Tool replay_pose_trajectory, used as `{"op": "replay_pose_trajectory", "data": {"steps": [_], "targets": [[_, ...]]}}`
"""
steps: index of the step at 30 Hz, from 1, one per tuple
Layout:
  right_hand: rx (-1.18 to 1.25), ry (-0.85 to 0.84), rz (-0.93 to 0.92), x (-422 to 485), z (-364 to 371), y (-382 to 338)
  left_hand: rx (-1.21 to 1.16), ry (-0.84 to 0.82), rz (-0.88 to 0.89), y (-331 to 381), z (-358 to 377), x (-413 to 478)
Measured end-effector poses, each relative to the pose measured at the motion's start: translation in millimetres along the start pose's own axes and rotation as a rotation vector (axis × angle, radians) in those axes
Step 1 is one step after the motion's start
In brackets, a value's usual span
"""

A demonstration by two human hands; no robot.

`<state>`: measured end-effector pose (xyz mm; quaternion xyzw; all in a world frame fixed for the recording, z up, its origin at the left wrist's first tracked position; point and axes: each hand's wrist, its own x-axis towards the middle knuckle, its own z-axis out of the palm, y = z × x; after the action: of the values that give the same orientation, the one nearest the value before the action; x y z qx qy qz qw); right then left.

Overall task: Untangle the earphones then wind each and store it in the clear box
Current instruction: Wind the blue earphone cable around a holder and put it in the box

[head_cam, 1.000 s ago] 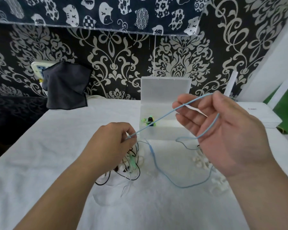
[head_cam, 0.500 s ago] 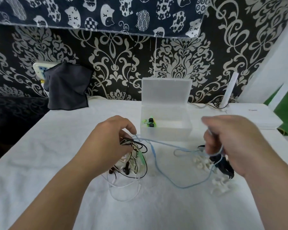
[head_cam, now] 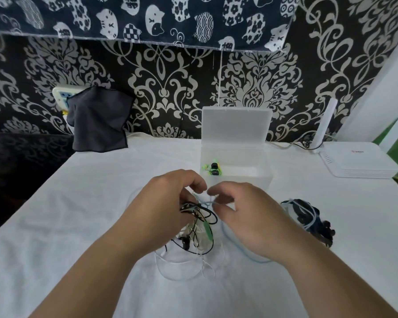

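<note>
A tangle of black, white and green earphones [head_cam: 197, 235] lies on the white cloth in front of me. My left hand [head_cam: 168, 203] grips the top of that tangle. My right hand [head_cam: 237, 214] pinches the light blue earphone cable [head_cam: 206, 202] right beside the left hand's fingers; the blue cable loops down under the right wrist. The clear box [head_cam: 236, 166] stands open behind the hands, lid upright, with a wound green and black earphone [head_cam: 213, 169] inside. A dark wound bundle [head_cam: 307, 216] with pale cable lies to the right.
A white router [head_cam: 359, 162] with an upright antenna sits at the back right. A dark grey cloth [head_cam: 99, 120] hangs over a wall socket at the back left. The patterned wall closes off the table's far edge.
My right hand has come down from its raised position and moved left to meet the left hand over the tangle. The blue cable, stretched taut in the air before, now lies slack.
</note>
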<state>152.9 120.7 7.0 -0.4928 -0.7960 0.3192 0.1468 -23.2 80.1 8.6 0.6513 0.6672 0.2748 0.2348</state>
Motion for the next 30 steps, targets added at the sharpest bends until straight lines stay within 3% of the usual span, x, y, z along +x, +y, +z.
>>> {"op": "replay_pose_trajectory", "data": {"steps": [5, 10, 17, 20, 24, 27, 30], "targets": [[0.15, 0.097, 0.009, 8, 7, -2, 0.013, 0.013, 0.07, -7, -4, 1], [0.291, 0.19, 0.061, 9, 7, -7, -0.058, 0.022, 0.015, -11, -9, -1], [0.17, 0.274, 0.113, 11, 5, -5, -0.034, 0.075, 0.006, -18, -13, 1], [0.244, 0.324, 0.167, 12, -2, -1, 0.045, 0.078, 0.038, -23, -17, 3], [0.478, 0.337, 0.134, 9, -18, -6, 0.35, 0.031, -0.128, -29, -22, 2], [0.314, 0.233, 0.147, 5, -33, 3, 0.487, -0.054, -0.251, -34, -27, 1], [-0.086, -0.036, 0.23, -1, -48, 21, 0.361, -0.198, -0.278, -35, -31, -1]]}}
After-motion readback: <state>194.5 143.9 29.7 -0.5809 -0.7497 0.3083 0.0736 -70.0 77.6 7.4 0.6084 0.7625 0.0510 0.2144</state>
